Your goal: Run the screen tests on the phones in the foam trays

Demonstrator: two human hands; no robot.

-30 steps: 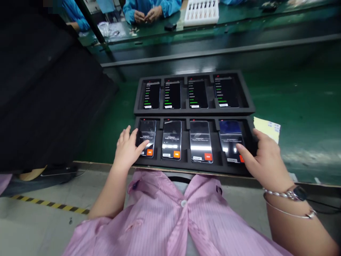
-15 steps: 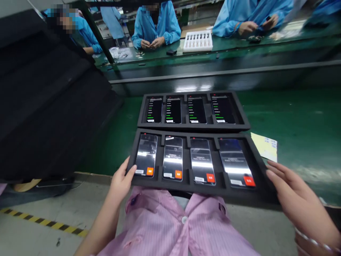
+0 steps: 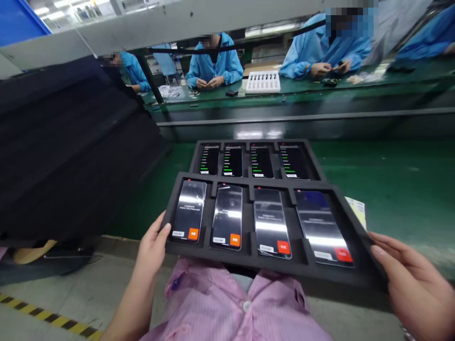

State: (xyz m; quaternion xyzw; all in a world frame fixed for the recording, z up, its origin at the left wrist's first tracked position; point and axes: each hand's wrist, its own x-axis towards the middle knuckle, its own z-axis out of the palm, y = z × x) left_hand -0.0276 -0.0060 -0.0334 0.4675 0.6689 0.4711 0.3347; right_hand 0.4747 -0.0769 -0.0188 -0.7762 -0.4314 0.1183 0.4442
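Observation:
I hold a black foam tray [image 3: 249,263] by its two ends, lifted off the green belt and tilted toward me. My left hand [image 3: 152,246] grips the tray's left edge, thumb on top. My right hand [image 3: 412,284] grips the right end, fingers along its side. Several phones lie in the tray's slots, screens lit with orange-red buttons, such as the leftmost phone [image 3: 188,210]. A second black tray [image 3: 256,142] with several phones showing green text lists stays on the belt just behind.
A green conveyor belt [image 3: 391,189] runs across in front of me. A yellowish paper slip [image 3: 357,208] lies on it by the tray's right corner. A dark cover [image 3: 71,151] fills the left. People in blue coats work at a far bench with a white tray [image 3: 263,81].
My hands went from touching phone screens to gripping the near tray's ends. The tray has come up off the belt toward me, overlapping the rear tray's front edge.

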